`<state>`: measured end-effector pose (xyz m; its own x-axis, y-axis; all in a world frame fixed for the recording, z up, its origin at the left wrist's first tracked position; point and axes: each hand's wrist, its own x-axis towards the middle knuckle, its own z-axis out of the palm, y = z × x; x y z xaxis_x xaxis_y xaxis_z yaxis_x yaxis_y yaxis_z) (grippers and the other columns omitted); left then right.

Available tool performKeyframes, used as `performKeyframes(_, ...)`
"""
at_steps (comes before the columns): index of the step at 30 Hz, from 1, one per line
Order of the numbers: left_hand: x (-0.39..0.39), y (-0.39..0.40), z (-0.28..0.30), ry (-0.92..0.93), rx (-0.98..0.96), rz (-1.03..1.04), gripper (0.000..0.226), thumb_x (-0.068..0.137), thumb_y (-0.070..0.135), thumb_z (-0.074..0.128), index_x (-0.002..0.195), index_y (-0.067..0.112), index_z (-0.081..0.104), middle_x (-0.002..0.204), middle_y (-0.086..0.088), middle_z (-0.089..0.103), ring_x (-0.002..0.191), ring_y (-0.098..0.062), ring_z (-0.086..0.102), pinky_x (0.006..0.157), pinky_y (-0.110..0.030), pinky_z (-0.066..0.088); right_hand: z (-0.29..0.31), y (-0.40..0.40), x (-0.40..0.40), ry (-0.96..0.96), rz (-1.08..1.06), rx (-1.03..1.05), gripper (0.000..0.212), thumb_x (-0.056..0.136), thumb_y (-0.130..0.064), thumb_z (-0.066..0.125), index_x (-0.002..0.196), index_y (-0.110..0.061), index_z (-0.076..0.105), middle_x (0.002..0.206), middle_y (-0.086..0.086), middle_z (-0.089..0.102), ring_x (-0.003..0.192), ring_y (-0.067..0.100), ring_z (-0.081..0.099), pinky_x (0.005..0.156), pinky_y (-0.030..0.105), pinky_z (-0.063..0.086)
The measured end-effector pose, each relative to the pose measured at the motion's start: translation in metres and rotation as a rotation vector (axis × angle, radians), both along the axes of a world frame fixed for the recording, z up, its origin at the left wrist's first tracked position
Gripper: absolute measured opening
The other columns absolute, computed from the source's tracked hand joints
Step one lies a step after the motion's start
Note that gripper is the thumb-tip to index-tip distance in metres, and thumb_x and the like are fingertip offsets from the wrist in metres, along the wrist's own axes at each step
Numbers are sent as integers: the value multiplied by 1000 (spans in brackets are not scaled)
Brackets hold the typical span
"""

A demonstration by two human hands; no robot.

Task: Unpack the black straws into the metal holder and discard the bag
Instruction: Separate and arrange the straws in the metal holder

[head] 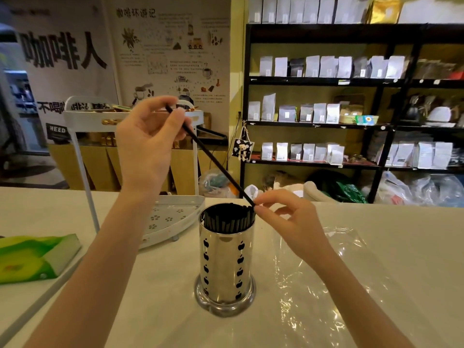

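A single thin black plastic straw [211, 156] is pinched by the left hand [148, 136] at its upper end and the right hand [286, 217] at its lower, just beside the packed perforated steel cylinder holder [226, 259]. Jamming against crowded straws could buckle it.

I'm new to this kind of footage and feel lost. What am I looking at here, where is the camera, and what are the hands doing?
There is no machine here: these are a person's two bare hands, filmed by one wide-angle camera worn on the head, looking forward and down.

The left hand pinches the top of a single thin black straw, and the right hand pinches its lower end at the rim of a shiny metal cylinder holder with apple-shaped cutouts, already packed with black straws.

On the pale counter lie a clear crumpled plastic bag on the right, a green box on the left, and a white metal rack behind the holder.
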<state>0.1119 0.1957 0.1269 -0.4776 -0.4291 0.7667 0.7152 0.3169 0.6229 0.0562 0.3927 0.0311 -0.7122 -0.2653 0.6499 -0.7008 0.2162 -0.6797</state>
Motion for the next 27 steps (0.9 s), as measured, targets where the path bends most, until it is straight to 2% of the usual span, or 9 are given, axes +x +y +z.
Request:
performKeyframes(3, 2, 4, 6, 107, -222, 129, 25, 86, 17, 57, 110, 13, 57, 88, 6, 67, 84, -9, 69, 77, -22, 54, -7, 4, -1, -16, 18, -1, 21, 81, -11, 67, 93, -29, 66, 90, -14, 67, 86, 3, 60, 70, 13, 50)
performKeyframes(6, 3, 5, 0, 161, -391, 192, 26, 85, 17, 58, 111, 16, 54, 91, 4, 66, 82, -10, 68, 78, -24, 55, -13, 7, -3, 51, 20, 56, 24, 75, -26, 68, 96, -37, 61, 97, -20, 63, 91, 4, 57, 72, 15, 49)
performKeyframes(8, -1, 7, -7, 130, -455, 210, 27, 84, 15, 59, 111, 15, 55, 90, 0, 67, 81, -10, 67, 77, -21, 55, -17, 6, -4, 137, 8, 115, 26, 73, -35, 67, 98, -35, 62, 95, -24, 61, 92, 2, 55, 73, 13, 47)
performKeyframes(13, -10, 14, -36, -77, -554, 171, 23, 81, 12, 60, 104, 12, 62, 86, -2, 68, 75, -9, 66, 75, -17, 53, -21, 0, -10, 289, -85, 185, 22, 77, -26, 68, 99, -22, 67, 99, -10, 63, 89, -4, 51, 80, 10, 43)
performKeyframes(18, -19, 15, -57, -324, -708, 58, 13, 82, 19, 57, 93, 23, 62, 76, 17, 60, 75, -2, 62, 69, -18, 53, -15, -2, -12, 352, -89, 246, 16, 79, -25, 63, 91, -16, 67, 93, -2, 67, 87, -3, 48, 79, 14, 43)
performKeyframes(21, -22, 16, -64, -506, -829, 16, 18, 86, 25, 52, 96, 19, 66, 78, 12, 58, 78, 0, 55, 64, -11, 45, -10, -1, -14, 381, -80, 299, 21, 81, -33, 59, 90, -17, 68, 91, -2, 68, 88, 2, 50, 79, 15, 42)
performKeyframes(23, -22, 17, -67, -575, -851, -27, 26, 89, 30, 47, 92, 15, 67, 74, 8, 60, 72, -6, 56, 57, -10, 43, -5, 1, -15, 385, -63, 299, 25, 81, -37, 55, 90, -17, 69, 91, -6, 67, 91, 4, 51, 79, 17, 42)
performKeyframes(25, -22, 16, -69, -625, -844, -65, 36, 90, 35, 42, 90, 11, 69, 74, -5, 66, 68, -16, 59, 55, -15, 41, 4, 2, -14, 389, -51, 274, 21, 82, -33, 59, 91, -18, 71, 91, -12, 62, 91, 3, 52, 79, 16, 43)
performKeyframes(27, -21, 15, -68, -668, -810, -101, 41, 91, 39, 37, 94, 14, 69, 81, -9, 68, 71, -15, 59, 58, -14, 41, 20, 4, -12, 397, -32, 230, 15, 82, -23, 64, 94, -16, 71, 87, -11, 63, 85, 5, 57, 74, 14, 46)
